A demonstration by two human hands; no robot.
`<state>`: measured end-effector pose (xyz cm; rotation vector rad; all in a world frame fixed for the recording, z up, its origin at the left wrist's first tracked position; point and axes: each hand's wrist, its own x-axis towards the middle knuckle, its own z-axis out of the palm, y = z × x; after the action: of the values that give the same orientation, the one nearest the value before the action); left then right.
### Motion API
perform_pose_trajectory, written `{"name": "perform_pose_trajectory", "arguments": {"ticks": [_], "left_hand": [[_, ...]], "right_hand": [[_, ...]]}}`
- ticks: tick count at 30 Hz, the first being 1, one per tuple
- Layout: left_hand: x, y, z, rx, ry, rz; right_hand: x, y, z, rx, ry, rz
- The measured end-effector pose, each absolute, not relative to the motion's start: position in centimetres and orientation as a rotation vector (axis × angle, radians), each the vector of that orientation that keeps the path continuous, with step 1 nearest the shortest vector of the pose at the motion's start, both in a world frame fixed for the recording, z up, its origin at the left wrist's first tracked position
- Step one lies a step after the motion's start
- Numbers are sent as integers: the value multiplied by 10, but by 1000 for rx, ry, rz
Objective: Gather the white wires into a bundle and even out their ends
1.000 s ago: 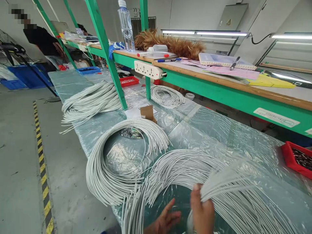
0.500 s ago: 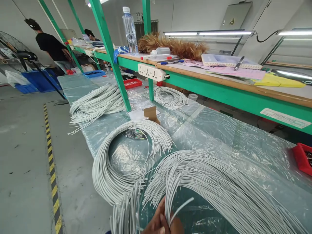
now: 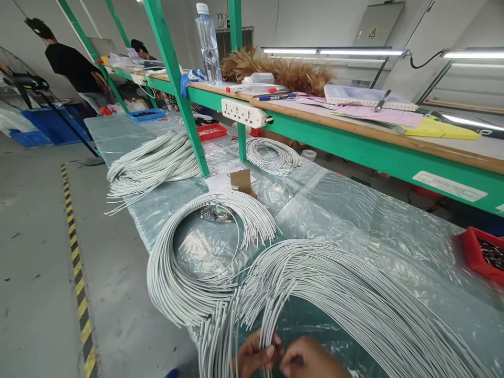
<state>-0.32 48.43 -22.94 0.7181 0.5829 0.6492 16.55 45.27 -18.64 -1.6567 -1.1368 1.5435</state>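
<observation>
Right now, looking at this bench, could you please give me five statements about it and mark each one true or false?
1. The left hand holds a bunch of pale wires. True.
2. The right hand grips the red tray at the far right. False: the right hand is beside the left hand, and the red tray sits well apart from it.
3. A white power strip is on the front of the green rail. True.
4. The clear bottle lies on its side. False: the clear bottle stands upright on the shelf.
5. A brown cardboard piece is beyond the round wire coil. True.
</observation>
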Motion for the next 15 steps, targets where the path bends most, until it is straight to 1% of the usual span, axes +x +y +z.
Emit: {"name": "perform_pose_trajectory", "arguments": {"ticks": [1,3,6,8,11,15], "left_hand": [[-3,484,-231,720,602,645],[-2,484,-234,720,615,622],[-2,484,-232,719,610,585],[-3,485,-230,735,595,559],[-3,487,-226,763,578,541],[-3,490,-225,748,605,573]], "right_hand": [[175,462,-178,-1689,-1193,1529],[191,486,-160,-1720,-1130,1382],[203,525,-135,-1542,-986,1173],[203,547,-123,-1471,-1032,1136],[193,565,-111,-1459,-1177,1221],[174,563,-106,-1391,-1397,1446]]}}
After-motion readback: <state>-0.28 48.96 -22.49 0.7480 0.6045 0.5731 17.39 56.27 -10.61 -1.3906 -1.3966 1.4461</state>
